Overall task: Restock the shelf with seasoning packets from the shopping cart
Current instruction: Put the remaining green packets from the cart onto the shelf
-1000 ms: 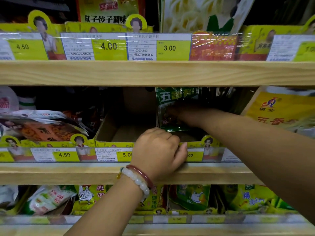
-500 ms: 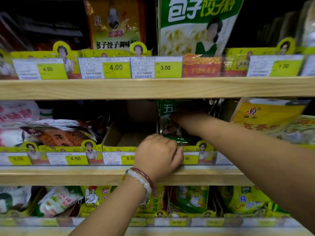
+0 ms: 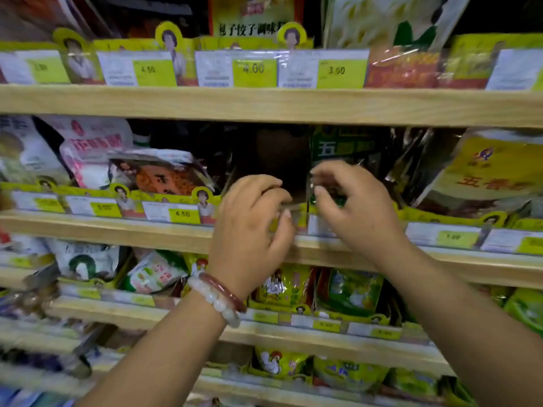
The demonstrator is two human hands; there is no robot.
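Note:
A green seasoning packet [image 3: 340, 145] stands upright in the middle shelf [image 3: 117, 230], just right of a brown cardboard display box [image 3: 270, 154] that looks empty. My right hand [image 3: 358, 210] is in front of the packet, with thumb and forefinger pinched on its lower, clear part. My left hand [image 3: 249, 227] curls around the front lip of the display box, thumb underneath. The box's front and its price tag are hidden behind both hands. The shopping cart is out of view.
The upper shelf board [image 3: 264, 104] hangs close above the hands. Yellow packets [image 3: 484, 177] lean at the right, and pink and orange packets [image 3: 164, 174] lie at the left. Lower shelves hold yellow and green chicken-seasoning packets [image 3: 346, 292]. Price tags line every shelf edge.
My right hand has drawn back from deep in the shelf to the front of the green packet. The view has shifted right and down. My left hand stays at the box's front.

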